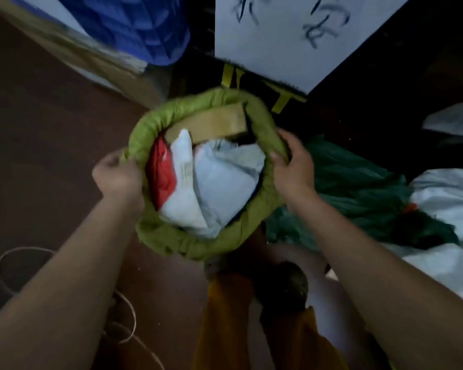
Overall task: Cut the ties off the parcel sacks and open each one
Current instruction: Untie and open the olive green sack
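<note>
A light green sack (171,236) stands open in the middle of the floor, its mouth rolled down into a thick rim. The left hand (118,177) grips the rim on the left side, the right hand (292,166) holds it on the right with the thumb hooked inside. Within lie a red packet (162,174), pale grey mailer bags (219,182) and a cardboard box (214,122) at the far edge. A dark green sack (358,188) lies just right of it, white sacks (449,198) beyond, a blue sack (145,25) far left, and loose string (129,316) near left.
</note>
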